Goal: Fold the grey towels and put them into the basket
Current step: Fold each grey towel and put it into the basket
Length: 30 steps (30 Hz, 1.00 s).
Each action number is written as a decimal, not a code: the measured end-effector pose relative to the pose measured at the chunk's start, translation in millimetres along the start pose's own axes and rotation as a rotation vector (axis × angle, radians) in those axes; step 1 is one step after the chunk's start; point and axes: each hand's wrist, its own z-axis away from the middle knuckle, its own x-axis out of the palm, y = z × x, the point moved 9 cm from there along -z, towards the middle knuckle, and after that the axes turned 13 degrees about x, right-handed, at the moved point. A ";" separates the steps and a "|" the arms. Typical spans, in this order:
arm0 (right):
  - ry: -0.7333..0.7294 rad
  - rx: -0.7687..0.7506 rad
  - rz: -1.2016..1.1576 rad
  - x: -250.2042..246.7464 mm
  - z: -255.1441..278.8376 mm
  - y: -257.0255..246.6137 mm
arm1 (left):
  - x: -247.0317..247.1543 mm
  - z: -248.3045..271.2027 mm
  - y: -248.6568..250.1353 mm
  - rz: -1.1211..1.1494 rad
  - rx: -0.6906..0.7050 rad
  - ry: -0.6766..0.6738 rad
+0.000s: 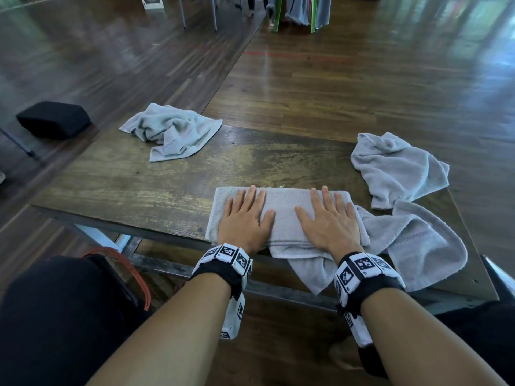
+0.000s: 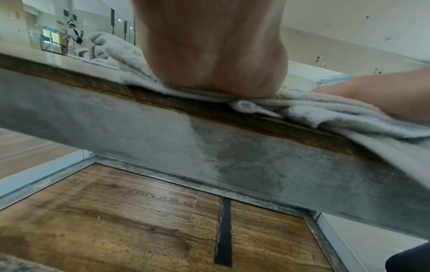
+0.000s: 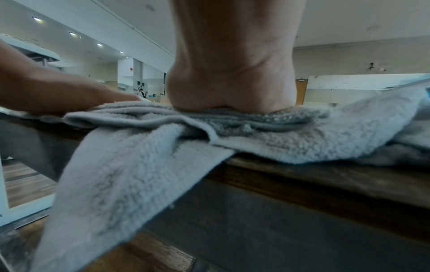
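A folded grey towel (image 1: 284, 218) lies at the near edge of the wooden table (image 1: 139, 185). My left hand (image 1: 246, 218) and right hand (image 1: 330, 221) both press flat on it, fingers straight and spread. In the wrist views only the heel of each palm shows on the towel (image 2: 197, 92) (image 3: 244, 114). Under its right end lies a second, crumpled grey towel (image 1: 418, 240), with a flap (image 3: 116, 184) hanging over the table edge. Another crumpled towel (image 1: 395, 165) sits at the far right, and one more (image 1: 172, 132) at the far left corner. No basket is in view.
A black cushion-like object (image 1: 53, 118) lies on the floor left of the table. A red-rimmed dark object (image 1: 119, 274) sits by my left knee. Grey cloths hang on a rack (image 1: 301, 9) far behind. The table has a metal frame (image 2: 163, 138).
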 end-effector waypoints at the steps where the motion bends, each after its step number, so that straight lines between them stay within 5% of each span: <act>1: 0.009 0.008 0.004 -1.3 -0.8 3.8 | 0.2 -0.1 0.0 -0.001 0.000 -0.004; 30: 0.016 0.029 0.004 -3.6 0.6 9.6 | -12.1 35.1 -58.0 0.068 -0.228 0.012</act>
